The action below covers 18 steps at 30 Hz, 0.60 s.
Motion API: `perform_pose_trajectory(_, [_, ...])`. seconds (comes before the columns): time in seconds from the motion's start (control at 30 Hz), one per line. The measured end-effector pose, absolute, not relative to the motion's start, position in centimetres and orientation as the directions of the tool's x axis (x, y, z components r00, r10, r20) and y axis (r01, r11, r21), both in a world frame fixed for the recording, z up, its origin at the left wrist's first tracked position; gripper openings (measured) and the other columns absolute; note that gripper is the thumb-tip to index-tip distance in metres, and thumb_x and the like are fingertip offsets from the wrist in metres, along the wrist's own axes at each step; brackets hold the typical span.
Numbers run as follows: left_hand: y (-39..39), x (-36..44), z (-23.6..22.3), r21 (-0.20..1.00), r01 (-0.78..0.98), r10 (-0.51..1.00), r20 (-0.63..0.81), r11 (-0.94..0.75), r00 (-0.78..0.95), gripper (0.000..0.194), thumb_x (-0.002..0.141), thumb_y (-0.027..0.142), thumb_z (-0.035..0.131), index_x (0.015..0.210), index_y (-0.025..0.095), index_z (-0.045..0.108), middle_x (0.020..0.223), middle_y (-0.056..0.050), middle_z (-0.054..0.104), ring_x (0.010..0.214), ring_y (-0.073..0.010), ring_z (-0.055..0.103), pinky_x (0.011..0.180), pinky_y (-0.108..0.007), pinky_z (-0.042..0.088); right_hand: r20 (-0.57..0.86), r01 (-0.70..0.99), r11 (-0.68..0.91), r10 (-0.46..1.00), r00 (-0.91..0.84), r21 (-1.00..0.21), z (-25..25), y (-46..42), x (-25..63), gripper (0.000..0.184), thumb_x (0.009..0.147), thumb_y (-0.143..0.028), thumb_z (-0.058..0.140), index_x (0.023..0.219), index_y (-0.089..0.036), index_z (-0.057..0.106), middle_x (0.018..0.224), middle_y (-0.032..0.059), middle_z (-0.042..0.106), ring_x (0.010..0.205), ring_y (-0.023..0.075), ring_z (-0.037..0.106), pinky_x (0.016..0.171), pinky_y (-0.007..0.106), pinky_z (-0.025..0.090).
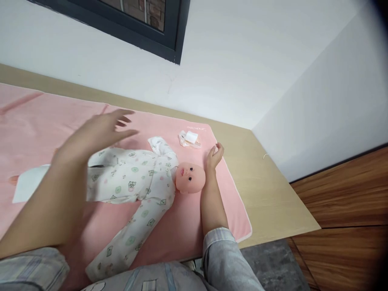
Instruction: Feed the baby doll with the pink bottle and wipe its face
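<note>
A baby doll [190,178] lies on its back on a pink blanket [178,226], its head toward the right. It wears a white garment [130,173] with a green and brown print, one sleeve stretched toward me. My left hand [100,133] hovers over the doll's lower body with fingers apart, holding nothing, slightly blurred. Beyond the doll's head, near the blanket's right edge, rests my right hand [214,157]. Its fingers are curled round something small and pale that I cannot make out. Part of the doll's legs is hidden behind my left forearm.
A small clear plastic packet [190,138] with a white piece on it lies near my right hand. A white cloth or sheet [28,184] is by the doll's feet. The wooden table [257,186] meets a white wall with a dark window frame [174,36]. Wooden cabinets [348,198] stand right.
</note>
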<state>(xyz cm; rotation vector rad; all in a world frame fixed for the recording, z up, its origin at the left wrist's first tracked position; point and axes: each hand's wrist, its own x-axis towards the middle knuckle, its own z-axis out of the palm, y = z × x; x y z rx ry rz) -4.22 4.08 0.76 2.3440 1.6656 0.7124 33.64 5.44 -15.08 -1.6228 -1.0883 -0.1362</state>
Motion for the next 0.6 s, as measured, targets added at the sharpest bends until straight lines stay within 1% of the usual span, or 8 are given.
perform_pose_trajectory(0.03, [3.9, -2.1, 0.9, 0.384, 0.842, 0.923, 0.218, -0.38, 0.317, 0.062, 0.086, 0.05, 0.057, 0.14, 0.023, 0.046, 0.119, -0.009, 0.066, 0.106, -0.025, 0.064, 0.086, -0.033, 0.049, 0.573, 0.684, 0.077, 0.616, 0.54, -0.726, -15.0, 5.4, 33.3, 0.044, 0.095, -0.036, 0.026, 0.127, -0.013, 0.045, 0.122, 0.0156, 0.056, 0.109, 0.02, 0.054, 0.098, 0.033, 0.043])
perform_pose_trajectory(0.1, [4.1, 1.6, 0.8, 0.341, 0.831, 0.896, 0.103, -0.44, 0.432, 0.056, 0.088, 0.047, 0.054, 0.139, 0.023, 0.049, 0.118, -0.009, 0.067, 0.105, -0.0266, 0.064, 0.087, -0.034, 0.047, 0.525, 0.658, 0.125, 0.718, 0.457, -0.743, -15.1, 5.2, 32.6, 0.044, 0.093, -0.035, 0.027, 0.128, -0.014, 0.045, 0.113, 0.0118, 0.059, 0.093, 0.0167, 0.057, 0.087, 0.029, 0.046])
perform_pose_trajectory(0.17, [4.7, 4.9, 0.2, 0.339, 0.781, 0.832, 0.014, -0.525, 0.554, 0.057, 0.088, 0.048, 0.054, 0.138, 0.022, 0.051, 0.122, -0.008, 0.066, 0.104, -0.0258, 0.064, 0.085, -0.031, 0.047, 0.478, 0.657, 0.15, 0.804, 0.353, -0.738, -15.1, 5.1, 31.9, 0.042, 0.093, -0.035, 0.028, 0.125, -0.016, 0.048, 0.103, 0.0079, 0.062, 0.083, 0.015, 0.057, 0.079, 0.026, 0.045])
perform_pose_trajectory(0.27, [5.6, 9.4, -0.7, 0.387, 0.669, 0.673, -0.15, -0.634, 0.724, 0.056, 0.088, 0.049, 0.051, 0.136, 0.02, 0.053, 0.123, -0.009, 0.066, 0.104, -0.0239, 0.063, 0.084, -0.028, 0.046, 0.412, 0.674, 0.161, 0.882, 0.23, -0.721, -15.2, 5.0, 31.1, 0.042, 0.094, -0.04, 0.027, 0.12, -0.019, 0.053, 0.089, 0.0032, 0.063, 0.076, 0.0146, 0.056, 0.076, 0.026, 0.043])
perform_pose_trajectory(0.33, [6.0, 12.0, -1.2, 0.382, 0.664, 0.631, -0.225, -0.643, 0.742, 0.051, 0.088, 0.048, 0.05, 0.129, 0.018, 0.059, 0.123, -0.011, 0.065, 0.105, -0.0264, 0.062, 0.087, -0.031, 0.046, 0.369, 0.667, 0.164, 0.912, 0.178, -0.727, -15.3, 5.1, 30.8, 0.04, 0.094, -0.04, 0.027, 0.116, -0.021, 0.055, 0.086, 0.0018, 0.063, 0.076, 0.0147, 0.055, 0.076, 0.026, 0.043])
perform_pose_trajectory(0.43, [6.4, 14.9, -2.2, 0.392, 0.665, 0.597, -0.297, -0.635, 0.745, 0.048, 0.088, 0.052, 0.047, 0.11, 0.014, 0.069, 0.108, -0.015, 0.07, 0.096, -0.0287, 0.063, 0.086, -0.035, 0.047, 0.307, 0.662, 0.153, 0.944, 0.122, -0.734, -15.2, 5.3, 30.5, 0.034, 0.09, -0.037, 0.035, 0.111, -0.023, 0.058, 0.085, 0.0003, 0.063, 0.077, 0.015, 0.055, 0.076, 0.026, 0.043])
perform_pose_trajectory(0.53, [7.0, 16.9, -3.7, 0.443, 0.66, 0.523, -0.402, -0.607, 0.751, 0.058, 0.086, 0.063, 0.046, 0.095, 0.012, 0.072, 0.091, -0.014, 0.072, 0.081, -0.0258, 0.064, 0.075, -0.033, 0.05, 0.264, 0.654, 0.157, 0.962, 0.068, -0.74, -15.1, 5.3, 30.4, 0.032, 0.084, -0.032, 0.045, 0.111, -0.023, 0.059, 0.08, -0.0012, 0.062, 0.075, 0.0152, 0.054, 0.071, 0.025, 0.043])
perform_pose_trajectory(0.6, [7.6, 17.7, -4.9, 0.468, 0.671, 0.49, -0.46, -0.575, 0.74, 0.062, 0.086, 0.068, 0.045, 0.089, 0.012, 0.072, 0.086, -0.014, 0.071, 0.075, -0.0234, 0.063, 0.069, -0.031, 0.051, 0.248, 0.635, 0.173, 0.968, 0.03, -0.753, -15.0, 5.4, 30.5, 0.034, 0.079, -0.028, 0.051, 0.111, -0.022, 0.06, 0.082, -0.001, 0.063, 0.076, 0.0154, 0.055, 0.071, 0.024, 0.043])
